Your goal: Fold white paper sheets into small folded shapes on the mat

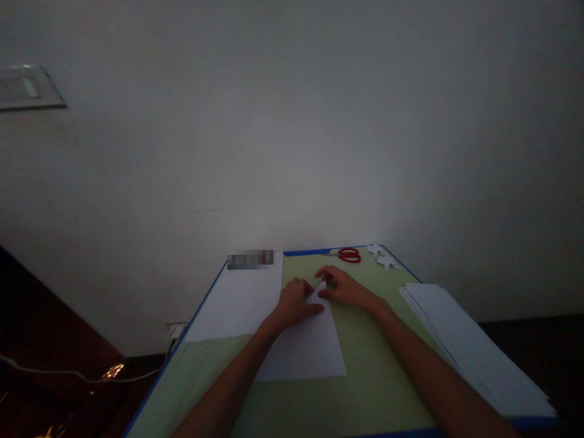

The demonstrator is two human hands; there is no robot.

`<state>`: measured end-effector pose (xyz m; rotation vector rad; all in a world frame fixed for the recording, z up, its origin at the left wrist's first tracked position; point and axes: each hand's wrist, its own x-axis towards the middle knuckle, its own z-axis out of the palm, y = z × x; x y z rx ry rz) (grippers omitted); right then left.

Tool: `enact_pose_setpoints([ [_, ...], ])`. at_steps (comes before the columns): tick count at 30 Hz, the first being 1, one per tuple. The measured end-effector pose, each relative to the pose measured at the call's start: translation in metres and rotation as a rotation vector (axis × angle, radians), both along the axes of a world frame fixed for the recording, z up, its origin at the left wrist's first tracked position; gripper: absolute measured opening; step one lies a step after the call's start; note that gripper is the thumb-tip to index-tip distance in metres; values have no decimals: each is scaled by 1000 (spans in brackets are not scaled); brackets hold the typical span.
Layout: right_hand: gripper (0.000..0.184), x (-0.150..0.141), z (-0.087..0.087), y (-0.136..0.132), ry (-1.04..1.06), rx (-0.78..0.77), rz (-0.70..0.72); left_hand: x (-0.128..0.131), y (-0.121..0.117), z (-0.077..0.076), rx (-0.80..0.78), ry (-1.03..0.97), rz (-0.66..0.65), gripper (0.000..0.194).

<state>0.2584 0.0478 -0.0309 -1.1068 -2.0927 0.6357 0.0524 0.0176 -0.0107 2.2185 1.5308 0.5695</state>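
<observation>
A white sheet of paper [314, 353] lies on the table, narrowing to a folded point at its far end. My left hand [296, 304] rests over the left side of that point, with its fingers curled at the edge and its thumb lying across the paper. At the tip, my right hand [342, 287] pinches the paper from the right between thumb and fingers. Beyond the hands lies a pair of scissors [349, 255] with red handles. The underside of the paper and part of my left fingers are hidden.
The light green table [365, 353] has a blue edge and stands against a wall. Another white sheet [237, 298] lies at the left, under a blurred dark object [250, 260]. Cut white paper pieces [387, 261] lie far right; a stack of paper [474, 347] lies nearer.
</observation>
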Motion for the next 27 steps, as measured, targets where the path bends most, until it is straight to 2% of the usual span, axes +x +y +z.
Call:
enact_pose_setpoints([
  [5, 59, -8, 1, 3, 383, -164, 18, -2, 3, -6, -26, -207, -11, 30],
  [7, 64, -12, 3, 4, 539, -179, -9, -3, 5, -6, -56, -349, -25, 26],
  [9, 58, -15, 5, 5, 638, -161, -47, -3, 6, -5, -71, -473, -29, 24],
  [12, 43, -17, 9, 5, 689, -118, -90, -2, 5, 2, -84, -529, -9, 15],
  [15, 36, -17, 13, 4, 713, -93, -130, -2, 3, 8, -98, -499, -1, 9],
  [21, 40, -16, 18, 0, 768, -52, -222, -3, 2, 8, -74, -463, -44, 10],
  [27, 45, -5, 20, 2, 775, -42, -347, -5, 4, 7, -64, -425, -25, 12],
])
